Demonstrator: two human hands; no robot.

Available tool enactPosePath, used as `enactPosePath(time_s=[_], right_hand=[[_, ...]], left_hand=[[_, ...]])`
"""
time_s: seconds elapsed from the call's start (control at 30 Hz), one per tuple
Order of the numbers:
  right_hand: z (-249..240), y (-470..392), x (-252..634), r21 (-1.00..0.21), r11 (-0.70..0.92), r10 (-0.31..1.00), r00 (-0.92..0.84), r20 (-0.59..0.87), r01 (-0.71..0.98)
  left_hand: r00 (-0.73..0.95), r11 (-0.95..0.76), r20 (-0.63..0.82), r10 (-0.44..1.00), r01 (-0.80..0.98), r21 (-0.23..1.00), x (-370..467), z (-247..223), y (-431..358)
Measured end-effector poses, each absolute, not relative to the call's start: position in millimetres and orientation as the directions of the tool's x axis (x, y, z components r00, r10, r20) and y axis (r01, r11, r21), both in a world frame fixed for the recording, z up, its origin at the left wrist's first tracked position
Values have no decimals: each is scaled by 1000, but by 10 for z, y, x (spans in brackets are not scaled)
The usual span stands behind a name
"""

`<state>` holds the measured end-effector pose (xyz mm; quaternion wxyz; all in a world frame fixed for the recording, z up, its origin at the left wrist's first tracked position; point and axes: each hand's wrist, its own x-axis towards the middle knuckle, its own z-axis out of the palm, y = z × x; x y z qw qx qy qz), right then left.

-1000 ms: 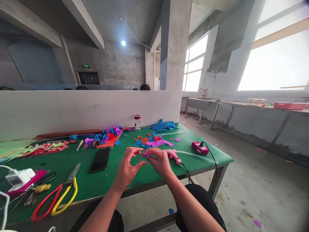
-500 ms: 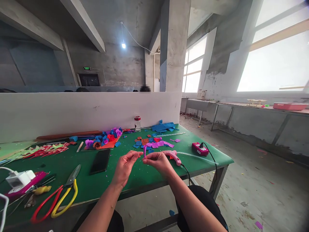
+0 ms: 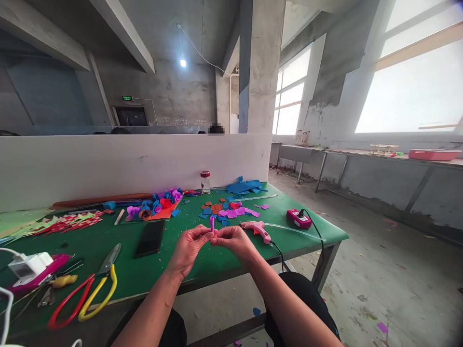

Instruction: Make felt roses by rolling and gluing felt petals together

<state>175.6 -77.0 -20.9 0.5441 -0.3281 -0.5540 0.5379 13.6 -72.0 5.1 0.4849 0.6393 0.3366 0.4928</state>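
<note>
A small purple paper roll (image 3: 212,223) stands upright between my fingertips, above the green table. My left hand (image 3: 191,248) is closed in a pinch at its lower end. Touching it from the right, my right hand (image 3: 233,242) pinches the same end with thumb and forefinger. Just right of my right hand lies a pink glue gun (image 3: 257,230) with a black cord. Behind the hands are purple paper pieces (image 3: 233,212), with blue and brown ones around them.
Scissors (image 3: 104,275) and a black phone (image 3: 150,238) lie left of my hands. Paper flowers (image 3: 159,205), a glass jar (image 3: 205,183) and blue paper (image 3: 246,187) are at the back. A pink power box (image 3: 299,219) sits on the right, near the table edge (image 3: 342,237).
My left hand has moved right, and its fingertips now meet those of my right hand at the base of the purple roll. The view has shifted slightly.
</note>
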Motion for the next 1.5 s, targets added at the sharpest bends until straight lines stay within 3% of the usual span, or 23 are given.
enactPosePath(time_s=[0.27,0.67,1.03,1.23,1.5], right_hand=[[-262,-720,1779,-957,216,940,-223,257,-192],[-99,-785,1947,-930,348,916,-169,364,-119],[-28,-845,1878,-913,362,911,-137,389,-186],[19,-875,1885,-878,473,874,-85,478,-76],[7,-849,1932,-895,442,893,-63,446,-66]], left_hand=[[291,-318,321,901,-59,946,159,70,-750],[149,-538,524,839,80,839,167,97,-807],[131,-529,513,849,218,820,170,36,-719],[139,-521,502,854,228,823,216,39,-743],[193,-497,461,866,233,836,224,-5,-722]])
